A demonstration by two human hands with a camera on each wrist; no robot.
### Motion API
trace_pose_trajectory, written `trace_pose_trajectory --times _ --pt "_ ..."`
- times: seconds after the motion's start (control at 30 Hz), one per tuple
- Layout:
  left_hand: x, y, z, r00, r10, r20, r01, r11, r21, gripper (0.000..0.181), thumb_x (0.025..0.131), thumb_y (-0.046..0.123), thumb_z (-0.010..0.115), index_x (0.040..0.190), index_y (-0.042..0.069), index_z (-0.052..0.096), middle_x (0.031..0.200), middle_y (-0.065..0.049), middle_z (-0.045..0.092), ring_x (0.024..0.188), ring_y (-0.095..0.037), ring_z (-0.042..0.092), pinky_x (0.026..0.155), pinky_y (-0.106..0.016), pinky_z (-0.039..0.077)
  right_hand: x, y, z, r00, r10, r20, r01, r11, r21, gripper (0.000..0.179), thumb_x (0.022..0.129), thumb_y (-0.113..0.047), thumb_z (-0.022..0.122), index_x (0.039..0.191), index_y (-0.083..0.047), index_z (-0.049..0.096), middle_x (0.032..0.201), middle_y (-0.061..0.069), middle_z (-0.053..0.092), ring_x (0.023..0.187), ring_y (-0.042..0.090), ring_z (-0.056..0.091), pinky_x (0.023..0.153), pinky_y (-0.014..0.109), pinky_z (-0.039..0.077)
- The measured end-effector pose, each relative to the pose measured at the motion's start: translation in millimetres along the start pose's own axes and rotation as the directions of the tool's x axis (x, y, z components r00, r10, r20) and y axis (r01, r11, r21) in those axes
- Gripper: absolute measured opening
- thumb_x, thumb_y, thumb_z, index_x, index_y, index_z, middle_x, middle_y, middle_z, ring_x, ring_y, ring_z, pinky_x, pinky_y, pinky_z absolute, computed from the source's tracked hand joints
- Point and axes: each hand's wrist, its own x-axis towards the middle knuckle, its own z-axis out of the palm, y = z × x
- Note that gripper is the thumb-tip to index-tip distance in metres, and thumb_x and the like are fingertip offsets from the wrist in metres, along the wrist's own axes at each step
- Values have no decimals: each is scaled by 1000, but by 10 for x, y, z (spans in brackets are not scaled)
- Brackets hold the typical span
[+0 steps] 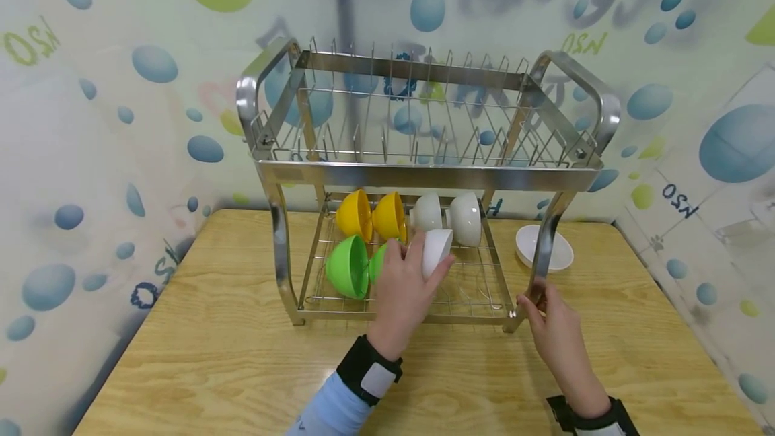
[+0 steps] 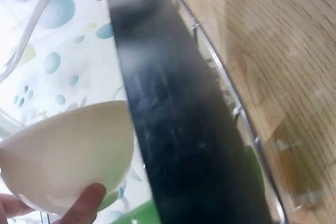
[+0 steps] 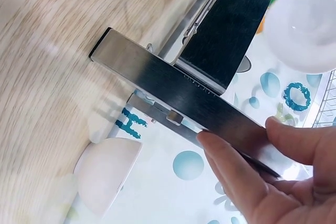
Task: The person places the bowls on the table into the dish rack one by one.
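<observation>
My left hand (image 1: 402, 291) pinches a white bowl (image 1: 437, 251) between thumb and fingers, tilted on its side over the lower shelf of a metal dish rack (image 1: 424, 177). In the left wrist view, the thumb presses on the outside of this bowl (image 2: 68, 150). A green bowl (image 1: 347, 268) stands on edge left of the hand; a second green bowl is partly hidden behind my fingers. Behind them are two yellow bowls (image 1: 353, 215) and two white bowls (image 1: 465, 219), also on edge. My right hand (image 1: 557, 338) grips the rack's front right leg (image 3: 173, 93).
A white bowl (image 1: 560, 251) sits on the wooden table (image 1: 230, 355) behind the rack's right leg. The upper tier (image 1: 412, 120) of wire slots spans above the lower shelf. A patterned sheet (image 1: 121, 173) hangs behind and at the sides.
</observation>
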Motion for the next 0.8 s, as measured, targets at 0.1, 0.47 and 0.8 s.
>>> trace_pose_trajectory --times 0.1,0.47,0.8 --pt "-6 27 81 999 43 -7 -42 997 63 66 86 62 55 127 9 56 92 -12 48 76 -20 47 51 -21 45 -5 -5 -4 1000 3 5 -3 1000 -3 31 91 -10 63 114 6 49 93 21 63 87 38 66 68 46 56" --pt "-7 84 250 994 99 -34 -90 975 204 72 83 66 54 128 10 57 94 -16 49 77 -21 48 40 -21 46 -1 -1 -7 1000 13 14 -13 1000 -2 30 92 -12 62 114 5 50 94 20 63 89 38 65 69 47 55" --pt "-15 77 382 998 68 -11 -63 964 258 75 80 68 54 127 10 58 99 -20 49 80 -24 51 44 -23 50 -3 -3 -9 999 17 28 -17 1000 -5 29 92 -11 62 113 5 50 92 18 63 88 36 65 68 45 56"
